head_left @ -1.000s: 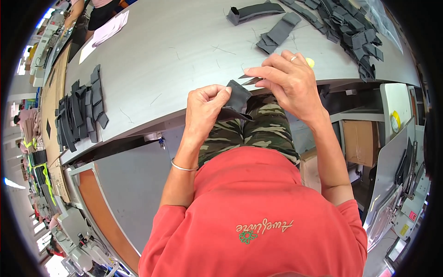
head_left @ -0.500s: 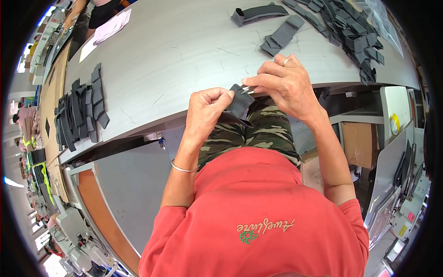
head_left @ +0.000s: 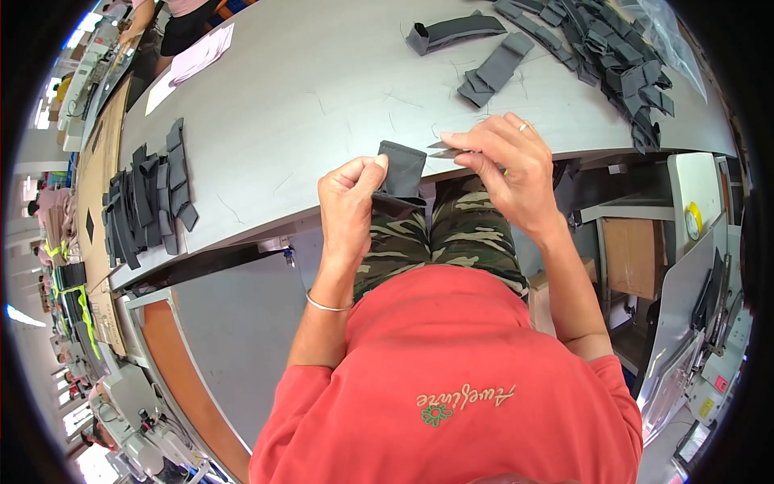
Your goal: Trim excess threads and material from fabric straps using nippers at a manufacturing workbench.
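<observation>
My left hand (head_left: pixel 347 198) pinches a dark grey fabric piece (head_left: pixel 405 168) by its left edge, thumb on top. The piece hangs over the table's near edge, with its stitched upper end flat and its lower part folded above my lap. In my right hand (head_left: pixel 516 165) is a pair of thread snips (head_left: pixel 445 151), their pointed blades apart and directed at the fabric's upper right corner. A small gap separates the blade tips from the cloth. My fingers hide most of the snips' handle.
Grey fabric strips (head_left: pixel 145 198) lie in a row at the table's left, and a large heap (head_left: pixel 617 64) fills the far right beside clear plastic (head_left: pixel 673 44). Two strips (head_left: pixel 496 68) lie nearer the middle. Loose threads dot the tabletop (head_left: pixel 298 105). White papers (head_left: pixel 201 56) lie far left.
My right hand has drawn the snips away from the fabric, and their blades have parted. My left hand has shifted slightly left with the piece, which now shows flatter.
</observation>
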`<state>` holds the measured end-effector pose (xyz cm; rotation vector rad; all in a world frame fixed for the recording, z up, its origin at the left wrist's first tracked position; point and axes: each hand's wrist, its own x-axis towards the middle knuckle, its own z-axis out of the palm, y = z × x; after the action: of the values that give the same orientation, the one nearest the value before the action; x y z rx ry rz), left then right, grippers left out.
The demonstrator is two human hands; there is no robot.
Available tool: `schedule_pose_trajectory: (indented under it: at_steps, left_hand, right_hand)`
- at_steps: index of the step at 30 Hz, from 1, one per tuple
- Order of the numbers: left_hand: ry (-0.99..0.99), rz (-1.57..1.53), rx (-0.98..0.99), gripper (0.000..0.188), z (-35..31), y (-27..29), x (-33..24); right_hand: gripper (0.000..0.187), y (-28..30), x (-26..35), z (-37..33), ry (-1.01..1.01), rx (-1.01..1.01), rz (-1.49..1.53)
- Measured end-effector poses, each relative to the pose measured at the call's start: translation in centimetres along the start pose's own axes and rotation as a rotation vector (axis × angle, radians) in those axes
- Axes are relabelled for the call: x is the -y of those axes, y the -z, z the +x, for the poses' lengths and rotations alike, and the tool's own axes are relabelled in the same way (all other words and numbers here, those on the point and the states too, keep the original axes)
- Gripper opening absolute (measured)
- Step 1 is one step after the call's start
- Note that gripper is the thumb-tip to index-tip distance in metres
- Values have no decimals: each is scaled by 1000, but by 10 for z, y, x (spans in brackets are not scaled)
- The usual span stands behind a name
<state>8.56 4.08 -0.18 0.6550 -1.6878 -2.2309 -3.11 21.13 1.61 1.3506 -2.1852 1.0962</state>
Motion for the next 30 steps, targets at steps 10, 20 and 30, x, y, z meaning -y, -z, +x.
schedule_pose_trajectory:
  at_steps: [10, 20, 30]
  left_hand:
    - [-81, -60, -122, 25, -6, -14, 0]
    - [-90, -70, -111, 22, -6, -16, 5]
    - [-94, -118, -101, 24, -6, -12, 9]
  right_hand:
    - [20, -17, 18, -14, -50, -175, -121]
    - [22, -22, 19, -18, -45, -290, -231]
    - [20, -21, 17, -20, -7, -271, -289]
